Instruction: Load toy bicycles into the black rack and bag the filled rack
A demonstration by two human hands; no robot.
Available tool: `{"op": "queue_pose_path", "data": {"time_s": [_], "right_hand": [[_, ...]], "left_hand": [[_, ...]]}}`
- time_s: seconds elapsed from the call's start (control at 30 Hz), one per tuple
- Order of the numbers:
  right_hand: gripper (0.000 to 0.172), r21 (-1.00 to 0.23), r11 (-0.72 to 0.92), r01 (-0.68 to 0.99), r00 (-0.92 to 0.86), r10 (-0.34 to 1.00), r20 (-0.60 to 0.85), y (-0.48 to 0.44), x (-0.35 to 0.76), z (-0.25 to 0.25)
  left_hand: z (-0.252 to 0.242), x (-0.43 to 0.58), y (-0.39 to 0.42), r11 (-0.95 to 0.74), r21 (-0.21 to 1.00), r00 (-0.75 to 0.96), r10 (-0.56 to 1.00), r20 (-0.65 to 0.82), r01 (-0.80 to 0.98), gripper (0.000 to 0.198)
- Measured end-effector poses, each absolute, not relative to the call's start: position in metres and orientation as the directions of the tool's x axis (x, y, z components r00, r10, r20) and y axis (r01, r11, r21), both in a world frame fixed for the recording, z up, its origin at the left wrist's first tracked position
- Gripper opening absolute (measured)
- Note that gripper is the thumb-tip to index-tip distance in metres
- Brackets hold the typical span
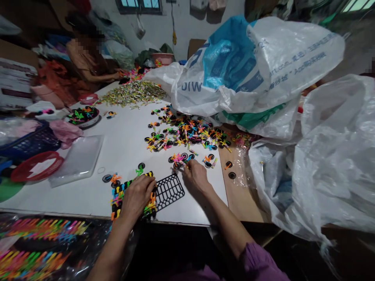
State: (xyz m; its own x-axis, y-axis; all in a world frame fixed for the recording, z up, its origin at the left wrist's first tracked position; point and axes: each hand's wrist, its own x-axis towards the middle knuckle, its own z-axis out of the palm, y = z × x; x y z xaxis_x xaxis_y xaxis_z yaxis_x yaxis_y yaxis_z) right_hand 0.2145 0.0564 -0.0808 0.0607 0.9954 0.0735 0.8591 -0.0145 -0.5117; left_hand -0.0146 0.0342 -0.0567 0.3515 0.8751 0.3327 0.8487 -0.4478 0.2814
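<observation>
Head view: we are pressing our left hand (pixel 136 197) flat, its fingers (pixel 148 181) together, on a row of miniature plastic bicycles (pixel 117 199) beside a black plastic grid (pixel 171 191), while our right hand (pixel 195 175) is keeping its fingers (pixel 187 164) narrow, lightly touching a pink toy bicycle (pixel 178 159) on the white tabletop (pixel 123 152).

white table (pixel 88 195) | small toy bicycles (pixel 178 132) | black plastic grid (pixel 170 192) | clear bag (pixel 76 160)

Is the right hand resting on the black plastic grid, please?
No, the right hand is at a small toy bicycle, beside and apart from the black plastic grid.
</observation>
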Motion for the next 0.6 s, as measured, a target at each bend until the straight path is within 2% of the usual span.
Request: {"op": "queue_pose_path", "data": {"time_s": [0.1,0.2,0.37,0.47,0.53,0.6], "right_hand": [[0.011,-0.653,0.002,0.758,0.008,1.0,0.013,0.05,0.209,-0.081],[0.008,-0.741,0.031,0.671,-0.058,0.998,-0.011,0.04,0.196,-0.082],[0.012,-0.83,0.141,0.54,-0.214,0.976,0.026,0.013,0.166,-0.093],[0.01,-0.889,0.119,0.443,-0.219,0.975,0.022,-0.001,0.152,-0.104],[0.012,-0.907,0.104,0.408,-0.209,0.978,0.018,-0.005,0.145,-0.109],[0.014,-0.878,0.151,0.454,-0.24,0.97,0.042,-0.006,0.14,-0.111]], "left_hand": [[-0.058,-0.016,0.04,-0.434,0.278,0.338,0.881,0.332,0.857,0.028],[-0.058,-0.014,0.044,-0.42,0.278,0.326,0.887,0.327,0.864,0.025],[-0.041,-0.012,0.034,-0.4,0.241,0.295,0.879,0.376,0.884,0.023],[-0.029,-0.012,0.011,-0.377,0.29,0.22,0.864,0.454,0.88,0.022],[-0.027,-0.011,-0.007,-0.402,0.346,0.243,0.874,0.42,0.848,0.021],[-0.034,-0.008,-0.023,-0.436,0.378,0.308,0.883,0.354,0.817,0.02]]}}
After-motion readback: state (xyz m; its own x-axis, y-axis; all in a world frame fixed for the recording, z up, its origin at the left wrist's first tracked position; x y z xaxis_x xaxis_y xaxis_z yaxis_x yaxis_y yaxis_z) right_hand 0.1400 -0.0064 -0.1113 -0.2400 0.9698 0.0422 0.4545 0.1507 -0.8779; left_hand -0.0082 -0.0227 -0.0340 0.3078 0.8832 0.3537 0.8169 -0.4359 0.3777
